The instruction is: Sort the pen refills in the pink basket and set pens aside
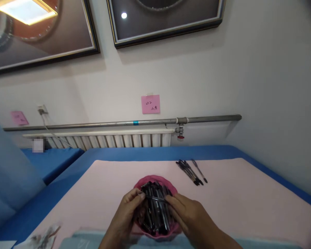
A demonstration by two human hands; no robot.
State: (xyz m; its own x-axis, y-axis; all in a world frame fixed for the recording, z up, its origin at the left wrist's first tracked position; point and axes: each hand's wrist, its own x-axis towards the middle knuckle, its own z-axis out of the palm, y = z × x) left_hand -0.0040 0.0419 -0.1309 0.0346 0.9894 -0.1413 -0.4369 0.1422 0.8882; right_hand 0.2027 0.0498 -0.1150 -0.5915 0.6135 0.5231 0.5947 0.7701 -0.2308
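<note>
A pink basket (174, 187) full of dark and clear pens (155, 211) stands at the near middle of the table. Above it, a pen (156, 199) is held crosswise between both hands. My left hand (131, 211) pinches its left end with thumb and fingertips at the basket's left rim. On the other side, my right hand (185, 212) has its fingers closed on the pen's right end. Beyond the basket to the right lies a loose bunch of pens (189, 172), with a single pen (199, 170) slightly apart from it.
A pink sheet (114, 183) covers the blue table (155, 153). Crumpled clear plastic (45, 238) lies at the near left, with light blue cloth (85, 240) along the front edge. Behind are a radiator (119, 140) and a pipe (155, 122); a blue curtain (12, 180) hangs left.
</note>
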